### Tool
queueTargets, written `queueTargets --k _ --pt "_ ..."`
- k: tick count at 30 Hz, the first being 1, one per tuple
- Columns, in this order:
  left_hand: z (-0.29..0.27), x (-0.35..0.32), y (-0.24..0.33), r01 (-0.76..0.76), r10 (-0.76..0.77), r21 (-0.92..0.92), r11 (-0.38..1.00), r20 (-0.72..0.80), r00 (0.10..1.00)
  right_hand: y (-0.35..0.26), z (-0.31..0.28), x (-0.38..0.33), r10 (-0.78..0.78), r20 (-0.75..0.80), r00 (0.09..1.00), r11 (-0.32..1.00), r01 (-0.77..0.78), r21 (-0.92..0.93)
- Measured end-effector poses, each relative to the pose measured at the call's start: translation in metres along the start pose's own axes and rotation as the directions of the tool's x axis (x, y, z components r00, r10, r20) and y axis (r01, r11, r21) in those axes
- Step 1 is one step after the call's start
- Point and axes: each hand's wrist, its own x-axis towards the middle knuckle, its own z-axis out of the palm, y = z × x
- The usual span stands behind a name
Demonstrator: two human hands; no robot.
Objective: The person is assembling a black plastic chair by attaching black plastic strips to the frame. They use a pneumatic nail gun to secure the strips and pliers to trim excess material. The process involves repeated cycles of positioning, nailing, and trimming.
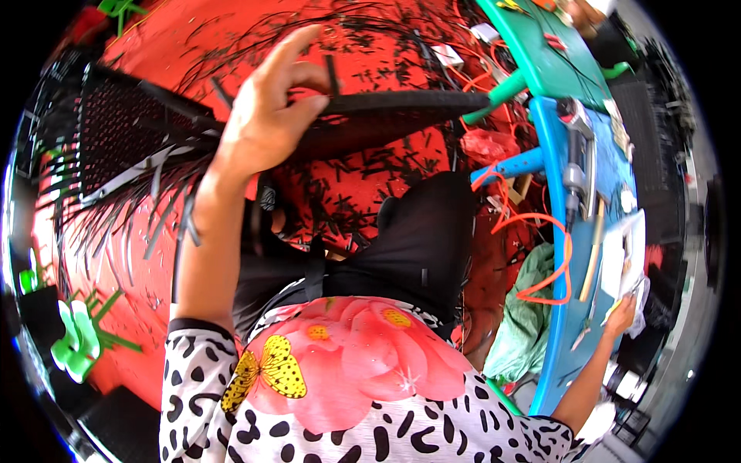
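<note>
Though the black woven panel [143,127], out front to the left, looks mostly woven, its loose strips [157,185] seem left to finish — left hand [266,116] loosely spread beside it, right hand [621,315] over the blue worktop [567,359], its grip unclear.

Place: a workshop, apparently for weaving work. Short black strip offcuts [378,76] litter the red floor [135,287], near a woven black panel [116,127] fringed with loose strip ends. A drill-like tool [576,154] lies on the blue table [567,363]; an orange hose [544,301] loops over its edge.
</note>
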Motion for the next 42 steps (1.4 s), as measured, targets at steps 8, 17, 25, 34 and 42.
queueTargets --k 8,17,25,34,42 --pt "0.002 -0.021 0.019 0.061 -0.061 0.005 0.998 0.023 0.998 -0.490 -0.108 0.010 -0.818 -0.129 0.560 0.402 0.718 0.568" --pt "0.010 -0.040 0.011 -0.093 0.092 -0.076 0.993 -0.009 0.996 -0.601 -0.118 -0.010 -0.961 -0.168 0.218 0.132 0.901 0.414" --pt "0.008 -0.039 0.012 -0.083 0.083 -0.068 0.994 0.005 0.996 -0.613 -0.109 -0.007 -0.953 -0.285 0.099 0.000 0.944 0.329" --pt "0.008 -0.039 0.010 -0.098 0.076 -0.244 0.965 -0.100 0.992 -0.505 -0.083 0.014 -0.785 -0.101 0.611 0.477 0.700 0.531" --pt "0.012 -0.037 -0.002 -0.108 0.061 -0.576 0.811 -0.100 0.993 -0.158 -0.028 -0.016 0.237 0.496 0.835 0.944 -0.076 -0.323"
